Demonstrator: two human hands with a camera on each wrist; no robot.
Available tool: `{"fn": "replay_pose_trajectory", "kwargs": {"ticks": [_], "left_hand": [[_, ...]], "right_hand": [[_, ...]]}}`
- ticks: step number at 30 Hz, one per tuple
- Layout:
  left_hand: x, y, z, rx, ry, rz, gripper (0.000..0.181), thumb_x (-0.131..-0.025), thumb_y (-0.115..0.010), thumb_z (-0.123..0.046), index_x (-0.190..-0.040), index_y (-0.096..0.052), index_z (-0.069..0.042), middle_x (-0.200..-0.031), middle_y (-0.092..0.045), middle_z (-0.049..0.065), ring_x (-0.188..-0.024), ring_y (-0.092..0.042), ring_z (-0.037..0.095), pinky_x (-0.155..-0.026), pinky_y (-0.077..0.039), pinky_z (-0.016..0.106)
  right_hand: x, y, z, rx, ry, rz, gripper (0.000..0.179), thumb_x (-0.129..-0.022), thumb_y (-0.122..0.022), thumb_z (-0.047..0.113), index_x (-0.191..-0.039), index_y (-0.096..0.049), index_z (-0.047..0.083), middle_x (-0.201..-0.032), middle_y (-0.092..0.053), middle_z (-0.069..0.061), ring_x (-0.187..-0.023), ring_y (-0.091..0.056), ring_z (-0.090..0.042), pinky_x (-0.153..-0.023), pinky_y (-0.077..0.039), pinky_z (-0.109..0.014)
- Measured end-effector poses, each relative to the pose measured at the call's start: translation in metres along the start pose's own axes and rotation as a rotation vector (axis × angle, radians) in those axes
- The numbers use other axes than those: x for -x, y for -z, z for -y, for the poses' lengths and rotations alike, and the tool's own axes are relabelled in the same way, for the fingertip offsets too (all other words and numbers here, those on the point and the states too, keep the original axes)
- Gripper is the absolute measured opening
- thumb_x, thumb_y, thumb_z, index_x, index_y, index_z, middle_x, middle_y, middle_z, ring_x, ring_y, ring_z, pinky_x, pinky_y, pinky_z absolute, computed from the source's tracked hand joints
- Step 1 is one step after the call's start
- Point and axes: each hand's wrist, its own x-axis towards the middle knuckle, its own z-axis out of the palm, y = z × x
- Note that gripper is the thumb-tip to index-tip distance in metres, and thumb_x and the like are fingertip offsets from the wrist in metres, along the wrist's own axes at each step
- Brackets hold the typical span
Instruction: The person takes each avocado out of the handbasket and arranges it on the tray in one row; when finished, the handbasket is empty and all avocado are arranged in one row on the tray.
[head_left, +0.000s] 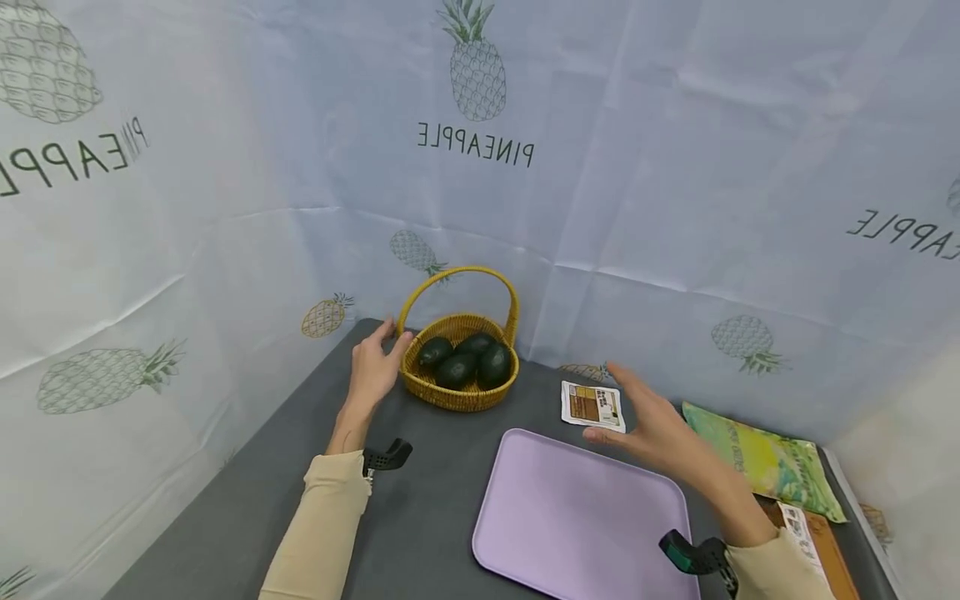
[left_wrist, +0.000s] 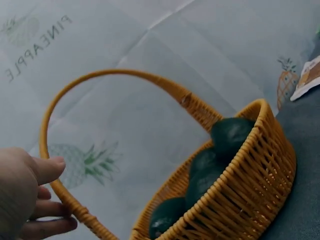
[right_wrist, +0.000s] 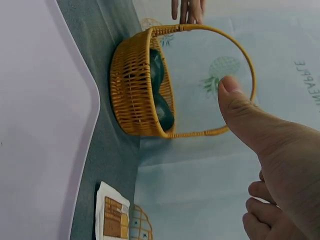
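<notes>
A: Left hand (head_left: pixel 375 362), doing what?

B: Reaching to the yellow basket (head_left: pixel 459 400). Fingers straight and apart from the thumb, with the handle (left_wrist: pixel 120 72) in between. Touching it? Can't tell.

A: And the right hand (head_left: pixel 652 425)?

B: Up in the air. Thumb and fingers spread wide, close to the little packet (head_left: pixel 592 407) and the back edge of the purple tray (head_left: pixel 585 517).

A: Where to look for the basket?

B: At the back left corner of the gray table (head_left: pixel 427 467), standing upright. Four dark green avocados (head_left: pixel 456 371) inside (all snuggled up close).

A: And the packet?

B: Lying flat near the table's back edge, behind the tray.

A: Farther out?

B: At the back right corner, a green and yellow bag (head_left: pixel 765 458). Along the right edge, something brown (head_left: pixel 840 554), partly hidden. Behind everything, a pale pineapple cloth (head_left: pixel 637 167).
</notes>
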Motion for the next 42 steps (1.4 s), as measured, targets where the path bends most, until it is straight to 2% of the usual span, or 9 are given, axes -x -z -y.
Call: {"fn": "replay_pose_trajectory", "kwargs": {"ticks": [5, 8, 12, 14, 17, 21, 27, 33, 42], "left_hand": [[0.005, -0.010, 0.019, 0.019, 0.011, -0.066, 0.054, -0.107, -0.062, -0.026, -0.153, -0.051, 0.000, -0.141, -0.064, 0.025, -0.128, -0.063, 0.041, -0.095, -0.056, 0.053], [0.008, -0.015, 0.028, 0.008, 0.010, -0.115, 0.048, -0.106, -0.065, -0.021, -0.148, -0.057, 0.000, -0.137, -0.067, 0.024, -0.123, -0.067, 0.041, -0.100, -0.058, 0.052], [0.008, -0.018, 0.031, -0.025, -0.025, -0.170, 0.042, -0.103, -0.068, -0.017, -0.141, -0.064, 0.002, -0.128, -0.072, 0.024, -0.113, -0.072, 0.040, -0.095, -0.061, 0.051], [0.005, -0.018, 0.030, -0.043, -0.045, -0.175, 0.041, -0.102, -0.070, -0.016, -0.139, -0.066, 0.002, -0.126, -0.073, 0.024, -0.110, -0.074, 0.039, -0.093, -0.062, 0.051], [0.001, -0.018, 0.026, -0.051, -0.068, -0.167, 0.041, -0.102, -0.071, -0.017, -0.138, -0.066, 0.002, -0.125, -0.074, 0.023, -0.109, -0.075, 0.038, -0.092, -0.062, 0.050], [-0.002, -0.015, 0.022, -0.042, -0.081, -0.159, 0.040, -0.101, -0.072, -0.015, -0.137, -0.067, 0.002, -0.124, -0.074, 0.023, -0.107, -0.075, 0.038, -0.089, -0.063, 0.049], [-0.003, -0.009, 0.023, -0.051, -0.081, -0.130, 0.040, -0.100, -0.072, -0.015, -0.135, -0.068, 0.003, -0.121, -0.075, 0.023, -0.103, -0.076, 0.037, -0.086, -0.064, 0.048], [-0.007, -0.006, 0.025, -0.054, -0.087, -0.087, 0.040, -0.101, -0.072, -0.017, -0.136, -0.068, 0.003, -0.119, -0.075, 0.024, -0.104, -0.076, 0.037, -0.086, -0.064, 0.046], [-0.011, -0.002, 0.022, -0.063, -0.079, -0.030, 0.042, -0.101, -0.073, -0.018, -0.136, -0.067, 0.003, -0.118, -0.076, 0.023, -0.104, -0.076, 0.036, -0.086, -0.065, 0.045]], "right_hand": [[-0.021, -0.020, 0.007, -0.027, 0.011, 0.030, 0.104, -0.085, -0.082, 0.058, -0.164, -0.033, 0.011, -0.161, -0.045, -0.021, -0.142, -0.049, -0.051, -0.106, -0.047, -0.070], [-0.033, -0.031, 0.011, -0.046, 0.020, 0.058, 0.104, -0.085, -0.081, 0.059, -0.164, -0.034, 0.011, -0.161, -0.047, -0.019, -0.142, -0.050, -0.048, -0.108, -0.047, -0.068], [-0.049, -0.041, 0.016, -0.077, 0.025, 0.095, 0.105, -0.085, -0.079, 0.064, -0.165, -0.033, 0.014, -0.162, -0.047, -0.013, -0.143, -0.051, -0.042, -0.113, -0.044, -0.066], [-0.058, -0.044, 0.019, -0.077, 0.033, 0.108, 0.104, -0.085, -0.078, 0.064, -0.165, -0.033, 0.014, -0.162, -0.047, -0.013, -0.137, -0.056, -0.040, -0.113, -0.043, -0.066], [-0.076, -0.051, 0.023, -0.072, 0.046, 0.112, 0.102, -0.086, -0.079, 0.061, -0.165, -0.034, 0.015, -0.161, -0.048, -0.013, -0.133, -0.060, -0.038, -0.112, -0.047, -0.063], [-0.106, -0.065, 0.027, -0.070, 0.074, 0.128, 0.101, -0.087, -0.080, 0.057, -0.165, -0.033, 0.015, -0.164, -0.045, -0.013, -0.146, -0.048, -0.040, -0.116, -0.044, -0.061], [-0.143, -0.082, 0.033, -0.075, 0.068, 0.162, 0.102, -0.087, -0.081, 0.056, -0.165, -0.032, 0.013, -0.165, -0.043, -0.014, -0.148, -0.046, -0.039, -0.118, -0.043, -0.057], [-0.165, -0.094, 0.035, -0.067, 0.090, 0.189, 0.105, -0.086, -0.086, 0.046, -0.166, -0.028, 0.008, -0.166, -0.040, -0.016, -0.149, -0.045, -0.040, -0.120, -0.041, -0.056], [-0.183, -0.105, 0.034, -0.048, 0.038, 0.223, 0.110, -0.084, -0.090, 0.037, -0.167, -0.023, 0.005, -0.166, -0.038, -0.022, -0.151, -0.040, -0.044, -0.122, -0.037, -0.058]]}}
